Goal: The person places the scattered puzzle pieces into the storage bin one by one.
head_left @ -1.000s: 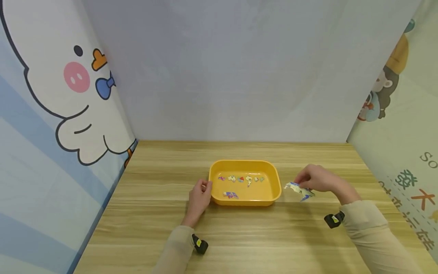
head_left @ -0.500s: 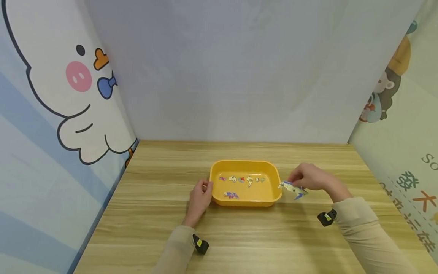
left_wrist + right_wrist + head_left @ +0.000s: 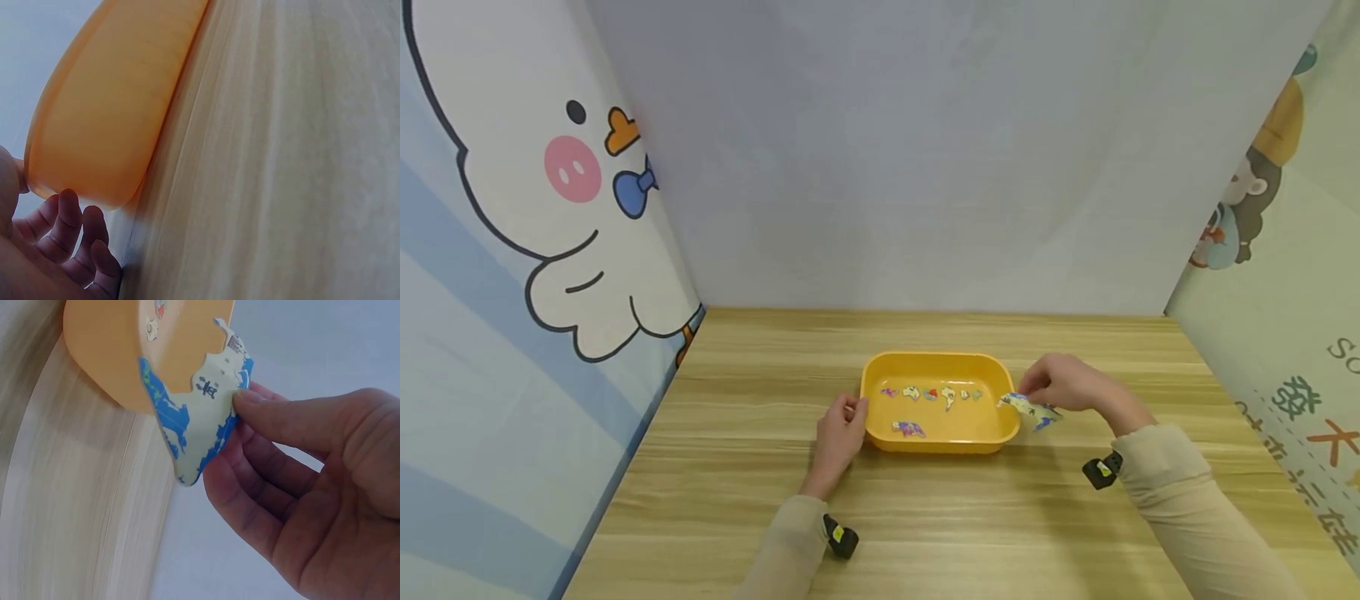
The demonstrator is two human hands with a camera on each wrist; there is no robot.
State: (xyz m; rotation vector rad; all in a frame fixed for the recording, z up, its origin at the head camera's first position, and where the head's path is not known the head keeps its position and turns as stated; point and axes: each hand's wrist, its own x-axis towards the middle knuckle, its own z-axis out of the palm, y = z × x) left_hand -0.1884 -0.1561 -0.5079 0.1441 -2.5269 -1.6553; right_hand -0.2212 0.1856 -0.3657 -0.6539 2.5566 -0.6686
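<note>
A yellow plastic tray [image 3: 962, 427] rests on the wooden table. At its left end my left hand [image 3: 838, 437] grips the tray; in the left wrist view the thumb is by the rim and the fingers curl toward the end wall. Between thumb and fingers, my right hand [image 3: 1067, 383] pinches a flat map puzzle piece [image 3: 1028, 408], whose tip overlaps the tray's right rim. Seen from the right wrist, that puzzle piece [image 3: 203, 409] is cream with blue edges and a dark printed character. Part of its edge is hidden behind the thumb.
Several small puzzle pieces [image 3: 948, 397] lie in a row inside the tray, with a purple-blue piece [image 3: 908, 429] nearer its front side. Behind the table [image 3: 760, 358] stands a pale grey wall [image 3: 917, 167]. Cartoon-printed panels flank both sides.
My right hand has moved left with the puzzle piece, from beside the tray to over its right rim. The left hand keeps its place on the tray.
</note>
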